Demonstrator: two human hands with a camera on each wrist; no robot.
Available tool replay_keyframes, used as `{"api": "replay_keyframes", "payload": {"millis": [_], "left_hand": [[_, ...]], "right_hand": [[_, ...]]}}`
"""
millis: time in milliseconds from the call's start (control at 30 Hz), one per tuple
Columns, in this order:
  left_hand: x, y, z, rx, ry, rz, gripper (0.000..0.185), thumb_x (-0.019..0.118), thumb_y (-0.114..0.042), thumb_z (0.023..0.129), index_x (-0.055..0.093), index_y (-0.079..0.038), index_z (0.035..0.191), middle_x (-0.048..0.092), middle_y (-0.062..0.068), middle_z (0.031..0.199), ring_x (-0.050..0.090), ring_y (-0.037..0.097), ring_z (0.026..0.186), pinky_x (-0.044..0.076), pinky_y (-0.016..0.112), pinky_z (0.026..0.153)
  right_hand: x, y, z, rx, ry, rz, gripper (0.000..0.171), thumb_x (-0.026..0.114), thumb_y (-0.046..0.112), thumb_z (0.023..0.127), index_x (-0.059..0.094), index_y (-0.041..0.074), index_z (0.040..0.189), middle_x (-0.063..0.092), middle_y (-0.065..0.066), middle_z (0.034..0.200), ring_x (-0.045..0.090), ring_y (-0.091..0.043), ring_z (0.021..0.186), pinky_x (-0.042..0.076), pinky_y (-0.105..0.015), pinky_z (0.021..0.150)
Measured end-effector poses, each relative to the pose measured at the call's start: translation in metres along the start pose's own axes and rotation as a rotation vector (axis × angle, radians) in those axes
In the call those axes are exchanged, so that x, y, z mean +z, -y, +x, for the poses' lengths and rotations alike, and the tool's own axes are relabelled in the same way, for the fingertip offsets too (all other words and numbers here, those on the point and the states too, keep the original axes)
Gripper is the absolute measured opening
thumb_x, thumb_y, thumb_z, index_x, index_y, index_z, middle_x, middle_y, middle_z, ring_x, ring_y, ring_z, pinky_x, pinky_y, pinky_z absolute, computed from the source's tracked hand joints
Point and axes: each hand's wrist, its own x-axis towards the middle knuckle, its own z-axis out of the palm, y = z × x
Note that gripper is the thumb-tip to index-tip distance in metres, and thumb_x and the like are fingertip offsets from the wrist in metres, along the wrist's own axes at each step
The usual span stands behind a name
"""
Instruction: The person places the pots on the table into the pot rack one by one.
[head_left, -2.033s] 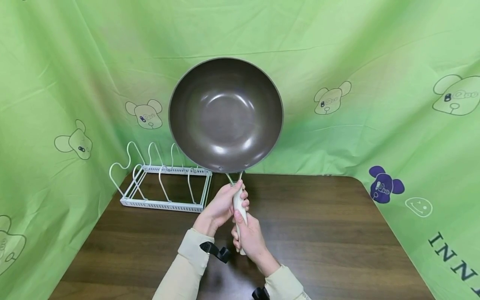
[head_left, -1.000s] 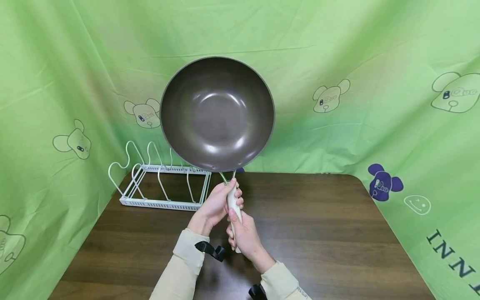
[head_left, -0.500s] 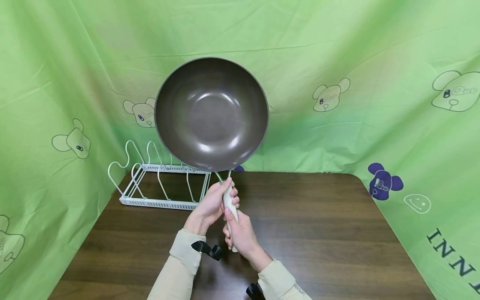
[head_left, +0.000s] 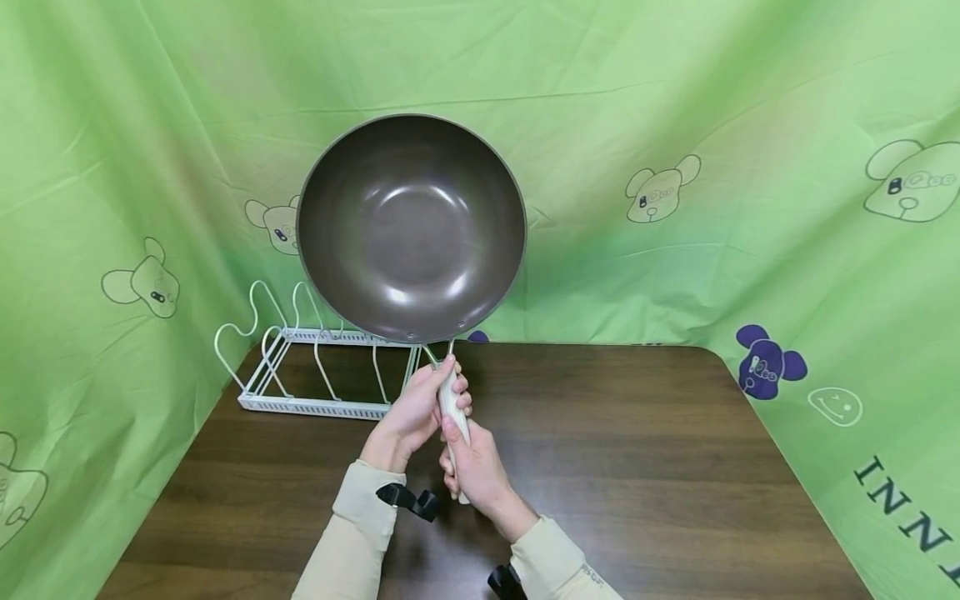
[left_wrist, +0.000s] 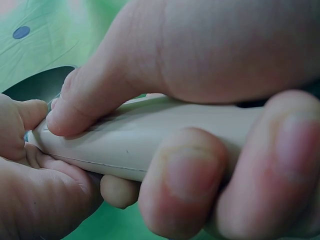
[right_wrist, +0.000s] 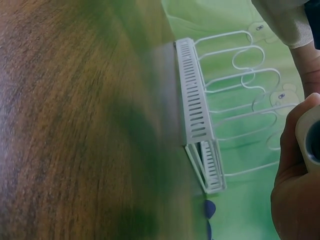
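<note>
Wok (head_left: 411,233), one, raised: our left hand (head_left: 412,408) and right hand (head_left: 482,473) both curl round its handle (head_left: 451,403). Shifted left since a second ago, bringing our work nearer the white rack (head_left: 315,407).

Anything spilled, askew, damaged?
Nothing stands out: no spill or damage shows. Left hand and right hand grip the pale handle of the round brown pan; the white wire rack stands upright on the brown wooden table.

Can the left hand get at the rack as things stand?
Probably not yet: the left hand grips the handle. If it let go, it likely could: the right hand also holds the handle, and nothing else visible stands between it and the rack.
</note>
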Motion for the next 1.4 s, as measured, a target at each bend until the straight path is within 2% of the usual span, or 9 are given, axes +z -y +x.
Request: {"api": "replay_keyframes", "payload": {"millis": [467, 767, 1000, 1267, 1400], "left_hand": [[-0.005, -0.001, -0.005, 0.009, 0.000, -0.008, 0.028, 0.040, -0.032, 0.110, 0.045, -0.009, 0.096, 0.046, -0.002, 0.075, 0.052, 0.010, 0.064, 0.051, 0.024, 0.065], [-0.009, -0.002, -0.010, 0.021, -0.019, -0.030, 0.025, 0.040, -0.030, 0.111, 0.044, -0.009, 0.099, 0.046, -0.002, 0.075, 0.051, 0.011, 0.063, 0.051, 0.024, 0.065], [-0.012, -0.002, -0.013, 0.023, -0.027, -0.028, 0.026, 0.038, -0.030, 0.111, 0.044, -0.009, 0.099, 0.044, -0.002, 0.075, 0.050, 0.011, 0.063, 0.051, 0.025, 0.064], [-0.015, -0.004, -0.014, 0.038, -0.029, -0.037, 0.026, 0.038, -0.031, 0.111, 0.044, -0.009, 0.100, 0.044, -0.002, 0.075, 0.050, 0.011, 0.063, 0.050, 0.025, 0.064], [-0.017, -0.005, -0.014, 0.042, -0.025, -0.038, 0.026, 0.038, -0.032, 0.111, 0.044, -0.009, 0.101, 0.044, -0.002, 0.076, 0.050, 0.011, 0.063, 0.050, 0.026, 0.064]], "right_hand": [[0.005, 0.000, 0.000, 0.015, 0.029, 0.015, 0.053, 0.047, 0.046, 0.106, 0.046, -0.006, 0.103, 0.045, -0.002, 0.052, 0.043, -0.011, 0.035, 0.040, -0.026, 0.032], [0.011, 0.002, 0.000, 0.030, 0.031, 0.021, 0.047, 0.048, 0.045, 0.106, 0.048, -0.001, 0.100, 0.045, -0.004, 0.053, 0.043, -0.012, 0.035, 0.039, -0.026, 0.032], [0.015, 0.000, 0.000, 0.017, 0.037, 0.007, 0.054, 0.046, 0.042, 0.108, 0.044, -0.011, 0.103, 0.044, -0.003, 0.052, 0.043, -0.010, 0.035, 0.039, -0.025, 0.031], [0.016, 0.001, 0.002, 0.007, 0.056, 0.012, 0.046, 0.047, 0.044, 0.107, 0.047, -0.002, 0.098, 0.044, -0.004, 0.053, 0.043, -0.012, 0.035, 0.039, -0.026, 0.032], [0.017, 0.001, 0.003, 0.006, 0.062, 0.009, 0.047, 0.047, 0.043, 0.107, 0.047, -0.003, 0.098, 0.044, -0.004, 0.053, 0.043, -0.012, 0.035, 0.039, -0.027, 0.032]]}}
